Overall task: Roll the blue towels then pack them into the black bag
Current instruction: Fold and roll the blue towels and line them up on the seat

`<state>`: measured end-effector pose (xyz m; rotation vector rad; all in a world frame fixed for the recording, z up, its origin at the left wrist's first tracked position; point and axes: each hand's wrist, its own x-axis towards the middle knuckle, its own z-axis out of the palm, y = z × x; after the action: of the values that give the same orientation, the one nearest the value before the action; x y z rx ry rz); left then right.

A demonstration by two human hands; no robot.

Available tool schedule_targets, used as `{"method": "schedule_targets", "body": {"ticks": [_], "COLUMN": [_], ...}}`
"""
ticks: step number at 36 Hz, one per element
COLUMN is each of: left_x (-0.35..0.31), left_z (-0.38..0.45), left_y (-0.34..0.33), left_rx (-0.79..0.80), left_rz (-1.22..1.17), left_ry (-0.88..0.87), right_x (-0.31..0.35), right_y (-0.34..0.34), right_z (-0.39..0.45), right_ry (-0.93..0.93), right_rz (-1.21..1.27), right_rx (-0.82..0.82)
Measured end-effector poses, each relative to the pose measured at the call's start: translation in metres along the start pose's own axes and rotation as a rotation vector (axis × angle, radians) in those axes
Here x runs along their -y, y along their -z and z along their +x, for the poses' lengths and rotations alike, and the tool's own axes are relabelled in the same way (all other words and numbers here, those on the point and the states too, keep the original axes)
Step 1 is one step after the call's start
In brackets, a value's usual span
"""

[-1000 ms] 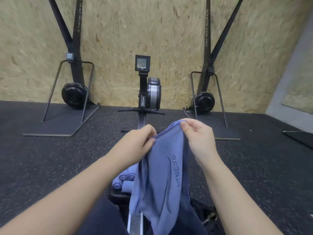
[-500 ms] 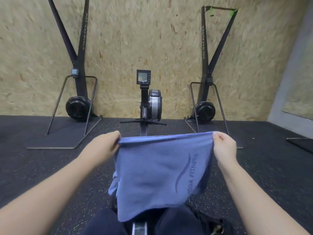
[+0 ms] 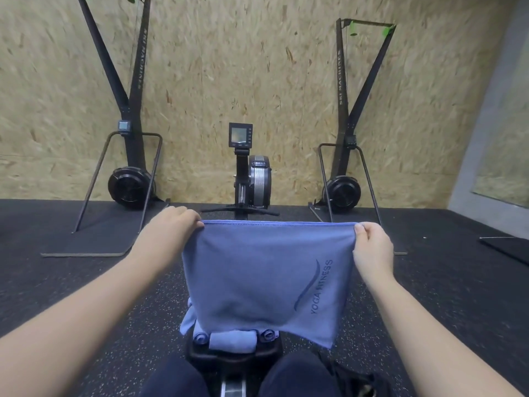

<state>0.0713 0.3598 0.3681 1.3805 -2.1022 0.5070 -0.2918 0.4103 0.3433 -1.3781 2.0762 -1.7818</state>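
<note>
**Desk:** What do you have on the head view?

**Me:** I've got the blue towel stretched out flat in front of me. My left hand pinches the top left corner and my right hand pinches the top right corner, so both hands are closed on cloth, held wide apart. The top hem runs taut between them and the rest hangs down freely, logo side toward me.

**Desk:** That's different from a second ago?

**Me:** Yes. A second ago my hands were close together with the towel bunched and drooping between them. Half a second ago it was opening. Now it is spread to full width, hem almost straight.

**Desk:** So where does that leave us?

**Me:** I'd judge this towel is squared up for folding or rolling, not yet rolled. Below its lower edge I can see rolled towels lying on the rowing machine seat between my knees, so some are done. A dark shape at the lower right may be the black bag, but I can't tell for sure. Nothing I can see is packed.
</note>
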Motion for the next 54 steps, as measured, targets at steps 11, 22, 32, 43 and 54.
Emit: {"method": "schedule_targets", "body": {"ticks": [11,22,32,43,54], "left_x": [-0.010,-0.013,-0.030,-0.074,-0.101], "left_z": [-0.007,-0.017,-0.019,-0.021,-0.014], "left_y": [0.000,-0.018,-0.007,0.026,0.030], "left_rx": [-0.145,-0.072,0.162,0.437,0.392], "left_rz": [-0.345,-0.747,-1.503,-1.527,-1.360], "left_ry": [0.195,0.572,0.790,0.339,0.197], "right_x": [0.010,0.023,0.040,0.077,0.108], "right_y": [-0.013,-0.018,-0.026,-0.021,-0.010], "right_z": [-0.010,-0.025,-0.038,-0.060,-0.081], "right_ry": [-0.005,-0.039,-0.238,-0.012,0.117], "right_rz": [-0.015,0.157,0.367,0.346,0.241], "right_rx": [0.013,0.084,0.247,0.511,0.611]}}
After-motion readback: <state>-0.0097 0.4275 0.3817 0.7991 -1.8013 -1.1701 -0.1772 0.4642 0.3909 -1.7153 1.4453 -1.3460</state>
